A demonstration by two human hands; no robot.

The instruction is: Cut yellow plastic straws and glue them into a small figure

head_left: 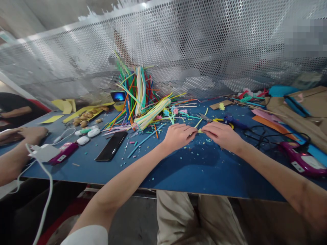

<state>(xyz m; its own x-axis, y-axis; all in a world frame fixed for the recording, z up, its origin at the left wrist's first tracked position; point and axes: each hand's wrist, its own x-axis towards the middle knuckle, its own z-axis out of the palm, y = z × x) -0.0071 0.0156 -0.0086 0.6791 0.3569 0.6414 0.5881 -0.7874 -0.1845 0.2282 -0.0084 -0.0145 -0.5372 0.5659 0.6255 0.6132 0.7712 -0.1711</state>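
Note:
Over the blue table, my left hand (180, 136) and my right hand (222, 136) meet with fingertips pinched, a small gap between them. A short piece of pale yellow pipe cleaner (200, 131) shows in that gap, gripped from both sides; most of it is hidden by my fingers. Just beyond lie open-bladed scissors (205, 118) and a blue glue gun (233, 121). Small pipe-cleaner flowers (175, 111) in pink and blue are behind my left hand. A bundle of pale yellow pipe cleaners (153, 114) lies further left.
A black phone (111, 146) lies left of my arm, near a purple power strip (63, 153). Another purple strip (302, 160) is at right with black cable. Cardboard (316, 102) and coloured sheets lie behind it. A perforated metal screen (163, 51) backs the table. Another person's hand (33, 133) rests at left.

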